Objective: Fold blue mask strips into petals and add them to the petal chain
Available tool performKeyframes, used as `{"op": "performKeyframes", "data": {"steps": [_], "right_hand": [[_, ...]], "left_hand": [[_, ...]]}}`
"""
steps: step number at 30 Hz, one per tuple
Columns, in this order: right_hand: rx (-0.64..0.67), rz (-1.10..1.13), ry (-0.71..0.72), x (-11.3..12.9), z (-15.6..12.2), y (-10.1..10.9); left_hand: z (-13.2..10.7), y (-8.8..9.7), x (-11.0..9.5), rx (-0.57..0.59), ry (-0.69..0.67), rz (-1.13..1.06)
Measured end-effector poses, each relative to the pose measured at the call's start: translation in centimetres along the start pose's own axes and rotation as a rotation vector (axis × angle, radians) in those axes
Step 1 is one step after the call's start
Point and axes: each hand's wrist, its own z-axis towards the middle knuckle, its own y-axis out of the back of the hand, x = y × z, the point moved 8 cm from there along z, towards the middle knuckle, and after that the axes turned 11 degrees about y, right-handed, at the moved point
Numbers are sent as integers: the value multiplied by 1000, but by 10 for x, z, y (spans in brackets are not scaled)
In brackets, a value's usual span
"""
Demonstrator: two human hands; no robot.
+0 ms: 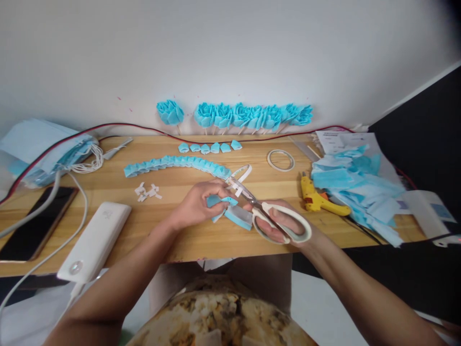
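My left hand [197,203] pinches a folded blue piece of mask fabric [218,202] just above the wooden table [216,240]. My right hand [284,225] grips white-handled scissors [266,211]; their blades point up-left toward a white strip [240,177] beside the blue piece. A second folded blue piece [238,217] lies under the scissors.
A row of folded blue pieces [176,164] and several small ones [211,147] lie further back, with blue fabric flowers [237,115] against the wall. A tape ring [280,159], yellow glue gun [319,198], pile of cut masks [360,187], white power bank [95,240], phone [36,223], cables sit around.
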Motion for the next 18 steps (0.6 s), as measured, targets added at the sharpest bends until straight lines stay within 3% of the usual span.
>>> {"op": "performKeyframes", "data": {"steps": [13,18], "right_hand": [[13,-33,-62,6,-3,-13],[74,-47,-97,1,-5,-22]], "left_hand": [[1,1,6,-21,105,-9],[1,5,7,-73,102,0]]}}
